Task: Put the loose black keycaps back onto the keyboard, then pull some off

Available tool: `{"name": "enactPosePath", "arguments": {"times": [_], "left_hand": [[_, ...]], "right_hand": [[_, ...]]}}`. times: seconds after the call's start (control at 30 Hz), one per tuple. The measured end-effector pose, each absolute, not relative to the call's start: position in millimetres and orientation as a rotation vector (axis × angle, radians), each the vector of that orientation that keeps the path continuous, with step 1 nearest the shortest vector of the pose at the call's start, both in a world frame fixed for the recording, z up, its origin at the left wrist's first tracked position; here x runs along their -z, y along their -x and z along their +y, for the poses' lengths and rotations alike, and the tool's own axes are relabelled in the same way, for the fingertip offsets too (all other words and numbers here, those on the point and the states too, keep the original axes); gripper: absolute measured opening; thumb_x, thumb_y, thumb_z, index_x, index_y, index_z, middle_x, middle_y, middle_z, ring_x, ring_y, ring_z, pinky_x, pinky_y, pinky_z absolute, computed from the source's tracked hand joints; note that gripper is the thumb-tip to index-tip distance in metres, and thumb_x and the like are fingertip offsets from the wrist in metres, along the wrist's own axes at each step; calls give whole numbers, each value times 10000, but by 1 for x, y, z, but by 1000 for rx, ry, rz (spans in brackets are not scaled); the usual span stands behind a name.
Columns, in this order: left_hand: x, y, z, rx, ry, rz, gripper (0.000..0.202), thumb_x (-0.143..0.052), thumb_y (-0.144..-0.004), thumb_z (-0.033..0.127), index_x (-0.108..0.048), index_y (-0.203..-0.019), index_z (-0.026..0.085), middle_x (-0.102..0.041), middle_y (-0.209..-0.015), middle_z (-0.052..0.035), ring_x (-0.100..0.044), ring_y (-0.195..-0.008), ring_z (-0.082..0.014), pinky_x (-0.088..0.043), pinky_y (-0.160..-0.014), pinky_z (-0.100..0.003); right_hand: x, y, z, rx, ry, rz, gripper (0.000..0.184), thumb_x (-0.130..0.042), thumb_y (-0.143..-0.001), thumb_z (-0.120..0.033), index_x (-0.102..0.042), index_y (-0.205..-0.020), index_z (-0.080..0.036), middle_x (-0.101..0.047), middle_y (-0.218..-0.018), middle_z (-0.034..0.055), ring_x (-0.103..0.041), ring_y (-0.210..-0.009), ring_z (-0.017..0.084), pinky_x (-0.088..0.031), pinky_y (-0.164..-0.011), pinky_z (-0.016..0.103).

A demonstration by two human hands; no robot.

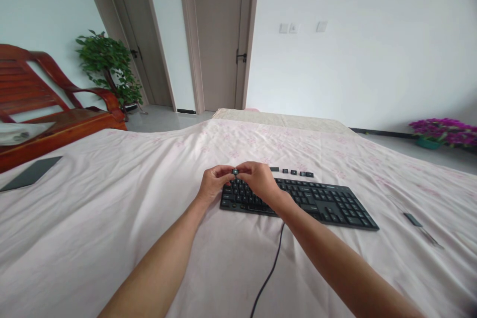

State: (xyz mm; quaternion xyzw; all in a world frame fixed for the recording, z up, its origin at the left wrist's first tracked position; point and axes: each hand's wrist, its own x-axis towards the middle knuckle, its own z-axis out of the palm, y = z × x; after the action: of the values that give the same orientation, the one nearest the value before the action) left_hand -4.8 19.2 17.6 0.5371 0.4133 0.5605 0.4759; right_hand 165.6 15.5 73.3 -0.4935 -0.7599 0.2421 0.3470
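Note:
Between the fingertips of both hands is a small black keycap (235, 171), held just above the far left corner of a black keyboard (320, 203). My left hand (216, 180) pinches it from the left side. From the right, my right hand (258, 177) pinches the same keycap, its wrist passing over the keyboard. Part of the key rows lies hidden under my right hand and forearm. Several loose black keycaps (294, 172) rest in a row on the cloth beyond the keyboard's far edge, one of them longer (275, 169).
A pale pink flowered cloth (112, 218) covers the surface. To the right lies a keycap puller with a dark handle and wire ends (413, 219). A dark flat phone-like slab (32, 174) lies at the left. The keyboard cable (274, 263) runs toward me. A wooden chair (55, 89) stands left.

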Motion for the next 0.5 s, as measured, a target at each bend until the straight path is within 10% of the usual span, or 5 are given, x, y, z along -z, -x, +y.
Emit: {"name": "enactPosePath", "arguments": {"times": [0.23, 0.5], "left_hand": [[-17, 6, 20, -1365, -1324, 1002, 349, -765, -650, 352, -713, -915, 130, -721, -810, -64, -633, -679, -157, -488, -592, -255], [-22, 6, 16, -1375, -1343, 1012, 318, -697, -738, 408, -717, -880, 124, -677, -680, -32, -589, -580, -124, -469, -569, -241]], "right_hand": [[-73, -164, 7, -340, 1290, -2100, 189, -588, -823, -232, -731, -945, -218, -716, -913, 35, -636, -868, 172, -445, -794, 266], [-62, -165, 16, -1548, 1249, -1333, 120, -677, -767, -214, -702, -846, -127, -654, -647, 12, -584, -553, 88, -497, -544, 190]]}}
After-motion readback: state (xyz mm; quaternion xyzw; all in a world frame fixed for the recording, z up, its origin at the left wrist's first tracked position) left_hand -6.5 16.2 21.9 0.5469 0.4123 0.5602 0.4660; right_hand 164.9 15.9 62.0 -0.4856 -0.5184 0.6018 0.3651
